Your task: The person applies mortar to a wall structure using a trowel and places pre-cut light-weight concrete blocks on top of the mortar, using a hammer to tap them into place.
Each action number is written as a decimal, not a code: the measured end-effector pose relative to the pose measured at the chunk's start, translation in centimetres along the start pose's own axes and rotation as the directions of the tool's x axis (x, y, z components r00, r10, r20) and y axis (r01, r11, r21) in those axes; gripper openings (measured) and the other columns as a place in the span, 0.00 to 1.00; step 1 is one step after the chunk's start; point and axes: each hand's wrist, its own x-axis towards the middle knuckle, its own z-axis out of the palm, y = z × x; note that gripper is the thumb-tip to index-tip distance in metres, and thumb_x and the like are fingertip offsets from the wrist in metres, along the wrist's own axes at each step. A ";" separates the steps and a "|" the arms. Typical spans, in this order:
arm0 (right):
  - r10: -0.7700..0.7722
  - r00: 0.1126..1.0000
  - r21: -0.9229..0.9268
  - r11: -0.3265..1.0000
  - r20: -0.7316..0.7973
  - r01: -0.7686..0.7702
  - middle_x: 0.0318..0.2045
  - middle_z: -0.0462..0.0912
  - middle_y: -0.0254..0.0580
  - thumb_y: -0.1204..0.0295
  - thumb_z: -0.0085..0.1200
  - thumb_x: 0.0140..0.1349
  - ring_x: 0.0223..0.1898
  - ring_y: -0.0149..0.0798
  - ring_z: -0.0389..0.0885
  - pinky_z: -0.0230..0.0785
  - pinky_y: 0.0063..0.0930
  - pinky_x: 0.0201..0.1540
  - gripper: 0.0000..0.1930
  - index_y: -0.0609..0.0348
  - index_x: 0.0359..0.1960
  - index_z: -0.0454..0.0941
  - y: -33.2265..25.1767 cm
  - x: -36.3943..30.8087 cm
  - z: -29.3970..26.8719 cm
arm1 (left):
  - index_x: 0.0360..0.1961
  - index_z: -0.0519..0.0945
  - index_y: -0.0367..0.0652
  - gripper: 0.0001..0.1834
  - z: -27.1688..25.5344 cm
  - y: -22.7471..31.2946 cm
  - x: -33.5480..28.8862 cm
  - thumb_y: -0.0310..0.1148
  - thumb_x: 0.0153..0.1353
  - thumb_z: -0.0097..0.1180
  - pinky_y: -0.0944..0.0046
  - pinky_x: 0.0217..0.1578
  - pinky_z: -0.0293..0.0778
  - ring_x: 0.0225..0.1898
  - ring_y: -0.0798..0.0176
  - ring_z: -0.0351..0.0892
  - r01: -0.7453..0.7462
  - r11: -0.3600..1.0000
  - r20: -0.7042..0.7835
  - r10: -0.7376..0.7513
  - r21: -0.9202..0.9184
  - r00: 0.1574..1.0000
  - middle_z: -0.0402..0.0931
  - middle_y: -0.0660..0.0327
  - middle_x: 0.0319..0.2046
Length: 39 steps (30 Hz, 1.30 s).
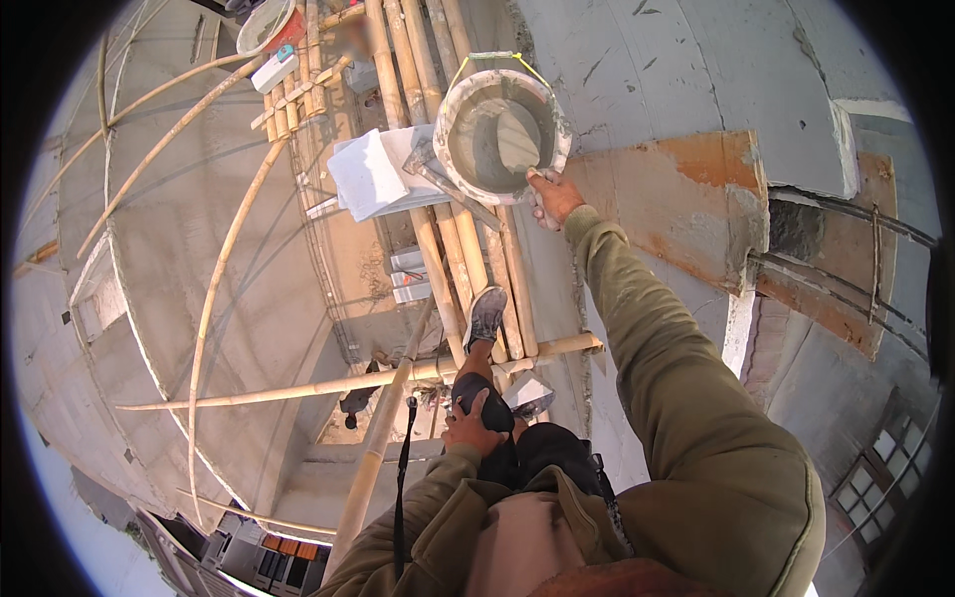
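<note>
My right hand (554,197) is closed on the near right rim of a bucket (449,151) spattered with mortar. Grey wet mortar (487,134) lies inside it, and its yellow-green handle (542,75) is at the far side. Spread over my bent knee, my left hand (476,428) holds nothing. Left of the bucket are pale slabs (363,174), and a hammer-like tool (453,184) lies between slabs and bucket. My shoe (485,316) rests on the bamboo poles (463,254) below them.
A horizontal bamboo pole (288,391) crosses in front of me; a slanted one (373,453) rises at my left. Far below, a person (356,401) shows through a gap. Another bucket (267,28) stands at the far left. A stained board (686,199) lies to the right.
</note>
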 end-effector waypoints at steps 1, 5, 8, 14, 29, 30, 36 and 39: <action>-0.014 0.998 0.035 0.999 0.060 0.011 0.24 0.75 0.37 0.57 0.58 0.70 0.16 0.30 0.69 0.62 0.33 0.17 0.22 0.56 0.59 0.73 0.2 -2.9 -0.9 | 0.76 0.53 0.84 0.59 0.2 0.0 -0.2 0.56 0.46 0.77 0.35 0.66 0.66 0.73 0.31 0.58 0.003 1.000 -0.012 -0.003 0.019 1.000 0.52 0.41 0.75; -0.124 0.978 0.071 0.991 0.165 0.114 0.23 0.75 0.34 0.58 0.54 0.74 0.15 0.28 0.70 0.61 0.28 0.16 0.20 0.55 0.61 0.71 1.1 -16.9 -2.5 | 0.77 0.51 0.82 0.59 3.7 -0.9 -0.1 0.58 0.47 0.76 0.38 0.69 0.64 0.74 0.32 0.57 -0.078 0.996 -0.045 0.080 0.044 0.996 0.50 0.39 0.76; -0.228 0.954 0.088 0.973 0.195 0.214 0.25 0.75 0.34 0.61 0.51 0.76 0.15 0.26 0.69 0.61 0.24 0.15 0.18 0.56 0.61 0.72 3.5 -27.2 -6.2 | 0.79 0.49 0.74 0.58 5.3 -2.6 -0.5 0.64 0.52 0.69 0.42 0.71 0.61 0.74 0.31 0.58 -0.168 0.985 -0.039 0.169 0.020 0.985 0.53 0.36 0.75; -0.285 0.958 0.219 0.937 0.025 0.273 0.28 0.76 0.37 0.64 0.46 0.78 0.16 0.26 0.70 0.61 0.22 0.15 0.17 0.60 0.60 0.73 9.4 -46.6 -14.4 | 0.78 0.57 0.44 0.53 6.9 -8.3 -0.9 0.69 0.62 0.56 0.52 0.70 0.62 0.70 0.39 0.69 -0.243 0.969 0.023 0.244 -0.045 0.970 0.68 0.36 0.68; -0.670 0.598 -0.841 0.541 -0.441 -0.013 0.42 0.84 0.58 0.64 0.54 0.68 0.42 0.65 0.85 0.77 0.56 0.47 0.20 0.56 0.59 0.73 8.0 -42.1 -22.1 | 0.61 0.80 0.37 0.37 8.3 -23.0 0.4 0.60 0.70 0.46 0.53 0.63 0.70 0.61 0.43 0.79 -0.386 0.922 -0.138 0.387 0.033 0.912 0.81 0.42 0.56; -0.685 0.577 -0.825 0.564 -0.445 0.034 0.43 0.83 0.59 0.65 0.53 0.68 0.42 0.65 0.85 0.77 0.57 0.47 0.18 0.56 0.57 0.73 8.5 -42.1 -21.6 | 0.61 0.79 0.36 0.36 8.2 -23.5 0.8 0.60 0.70 0.47 0.53 0.63 0.70 0.61 0.43 0.79 -0.429 0.896 -0.147 0.442 0.112 0.885 0.81 0.41 0.57; -0.706 0.540 -0.795 0.597 -0.458 0.106 0.46 0.79 0.58 0.64 0.53 0.69 0.44 0.63 0.84 0.76 0.57 0.46 0.18 0.52 0.58 0.69 13.6 -44.5 -23.2 | 0.66 0.75 0.34 0.37 8.0 -19.6 -1.7 0.57 0.70 0.51 0.53 0.64 0.71 0.63 0.41 0.77 -0.316 0.940 -0.127 0.300 -0.130 0.946 0.78 0.38 0.60; -0.637 0.608 -0.784 0.620 -0.475 0.038 0.49 0.79 0.59 0.64 0.54 0.68 0.44 0.63 0.84 0.76 0.56 0.47 0.21 0.53 0.61 0.69 18.2 -47.1 -25.0 | 0.67 0.74 0.34 0.38 9.6 -19.8 -0.2 0.57 0.71 0.50 0.54 0.65 0.69 0.65 0.42 0.76 -0.290 0.924 -0.106 0.271 -0.250 0.957 0.77 0.38 0.60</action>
